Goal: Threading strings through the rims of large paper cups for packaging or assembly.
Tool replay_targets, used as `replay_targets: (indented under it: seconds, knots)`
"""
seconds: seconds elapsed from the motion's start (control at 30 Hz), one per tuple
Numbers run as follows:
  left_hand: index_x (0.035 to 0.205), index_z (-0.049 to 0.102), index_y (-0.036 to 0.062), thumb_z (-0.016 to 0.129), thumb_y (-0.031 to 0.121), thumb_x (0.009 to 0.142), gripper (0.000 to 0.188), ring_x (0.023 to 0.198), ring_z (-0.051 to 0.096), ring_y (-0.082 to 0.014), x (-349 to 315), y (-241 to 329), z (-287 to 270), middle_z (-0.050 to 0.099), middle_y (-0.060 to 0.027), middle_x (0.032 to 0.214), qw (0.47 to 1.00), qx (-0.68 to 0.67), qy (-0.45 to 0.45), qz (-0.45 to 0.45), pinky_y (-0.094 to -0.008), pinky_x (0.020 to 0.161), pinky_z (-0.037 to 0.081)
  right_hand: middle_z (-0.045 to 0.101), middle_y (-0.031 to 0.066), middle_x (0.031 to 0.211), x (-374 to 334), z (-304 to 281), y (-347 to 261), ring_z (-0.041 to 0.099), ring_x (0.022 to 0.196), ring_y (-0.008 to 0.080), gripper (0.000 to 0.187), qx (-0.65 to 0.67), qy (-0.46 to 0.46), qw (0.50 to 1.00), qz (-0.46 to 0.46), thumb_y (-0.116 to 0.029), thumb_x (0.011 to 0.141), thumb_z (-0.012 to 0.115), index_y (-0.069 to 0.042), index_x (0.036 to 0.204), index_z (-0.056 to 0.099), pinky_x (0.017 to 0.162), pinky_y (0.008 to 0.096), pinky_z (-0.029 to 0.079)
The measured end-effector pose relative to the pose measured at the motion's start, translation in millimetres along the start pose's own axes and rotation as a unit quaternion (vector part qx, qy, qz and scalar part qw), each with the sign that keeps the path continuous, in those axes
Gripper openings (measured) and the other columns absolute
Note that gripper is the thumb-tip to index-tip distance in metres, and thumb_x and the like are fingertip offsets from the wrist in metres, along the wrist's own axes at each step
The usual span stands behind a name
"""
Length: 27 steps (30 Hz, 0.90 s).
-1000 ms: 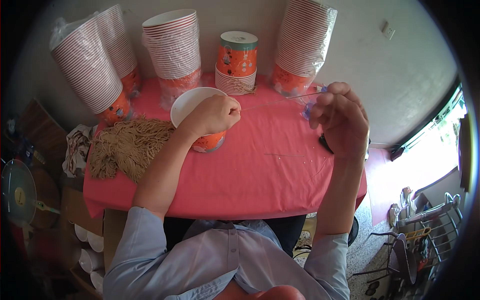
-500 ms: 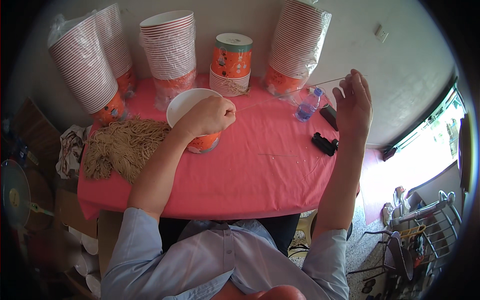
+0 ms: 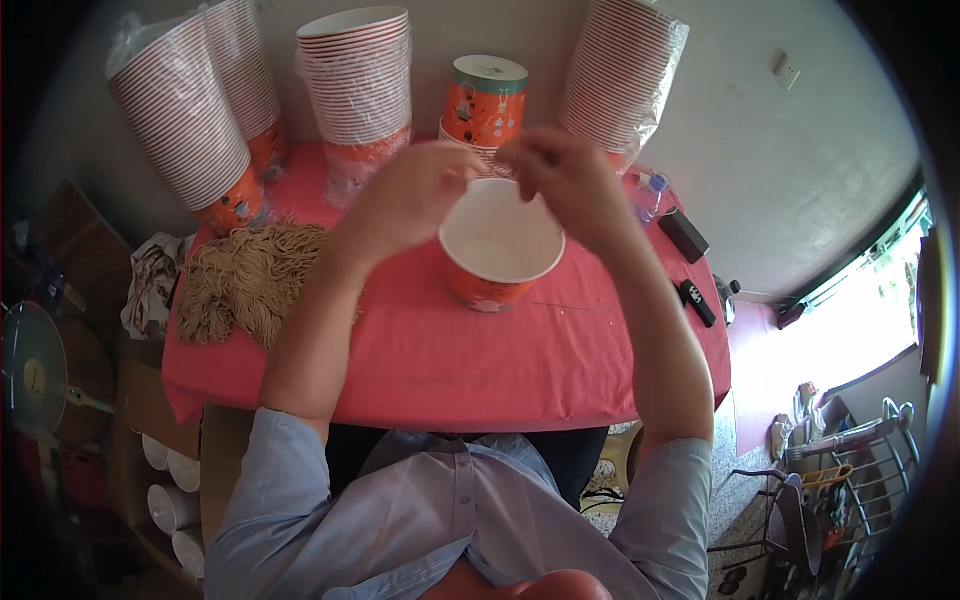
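A paper bucket, orange outside and white inside, stands upright with its mouth facing up, near the middle of the pink-covered table. Above its far rim my two hands come close together, both smeared by motion. My left hand is bent in a pinch. Opposite it, my right hand curls its fingers downward, thumb and fingertips together. What sits between the fingertips is too blurred to make out. To the left of the bucket, beside my left forearm, lies a heap of tan cord. A thin straight strand rests on the cloth.
Tall plastic-wrapped stacks of buckets line the wall, with an upturned orange bucket between them. At the right are a bottle, a dark box and a small black object. A metal rack stands beyond the table.
My hands were far apart with a thin strand stretched between them; now they have come together and the strand no longer shows. The bucket stands farther right.
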<state>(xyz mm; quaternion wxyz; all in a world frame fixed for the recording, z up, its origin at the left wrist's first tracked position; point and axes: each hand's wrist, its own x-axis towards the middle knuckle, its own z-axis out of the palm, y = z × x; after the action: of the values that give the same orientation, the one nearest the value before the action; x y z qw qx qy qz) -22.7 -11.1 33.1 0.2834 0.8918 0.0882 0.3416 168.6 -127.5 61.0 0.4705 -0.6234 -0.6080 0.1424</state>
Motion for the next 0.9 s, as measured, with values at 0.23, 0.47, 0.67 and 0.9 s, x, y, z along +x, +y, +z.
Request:
replay_targets:
  seconds: [0.23,0.47,0.67,0.9]
  knots:
    - [0.117,0.074,-0.0019,0.061,0.02,0.107,0.027,0.08,0.065,-0.011,-38,-50,-32,0.074,-0.007,0.092,0.981,0.054,0.081,-0.166,-0.0303,0.074,0.053,0.077,0.0164,0.092,-4,40,22,0.074,0.083,0.0323,0.02,-0.215,-0.096,0.972,-0.004,-0.021,0.094,0.069,-0.006,0.102,0.079,0.076,0.0426,0.056]
    - [0.119,0.075,-0.0022,0.064,0.015,0.104,0.025,0.083,0.068,-0.0096,-55,-84,11,0.076,-0.0044,0.097,0.974,-0.093,0.045,-0.201,-0.0271,0.078,0.055,0.077,0.0127,0.09,-5,45,46,0.074,0.084,0.0317,0.02,-0.256,-0.131,0.958,-0.008,-0.024,0.089,0.068,-0.011,0.098,0.081,0.078,0.0441,0.058]
    - [0.125,0.073,-0.0034,0.064,0.013,0.104,0.028,0.091,0.071,-0.0108,-58,-89,17,0.077,-0.0065,0.105,0.968,-0.125,-0.015,-0.217,-0.0281,0.084,0.057,0.077,0.012,0.086,-4,54,56,0.073,0.078,0.031,0.021,-0.286,-0.14,0.946,-0.053,-0.026,0.089,0.066,-0.014,0.094,0.082,0.075,0.0449,0.058]
    - [0.129,0.071,-0.0026,0.061,0.01,0.104,0.03,0.098,0.07,-0.0115,-54,-73,15,0.077,-0.007,0.112,0.965,-0.14,-0.047,-0.219,-0.0289,0.089,0.057,0.076,0.0121,0.082,-2,57,61,0.072,0.074,0.031,0.022,-0.27,-0.126,0.953,-0.05,-0.027,0.089,0.066,-0.016,0.097,0.083,0.073,0.0458,0.058]
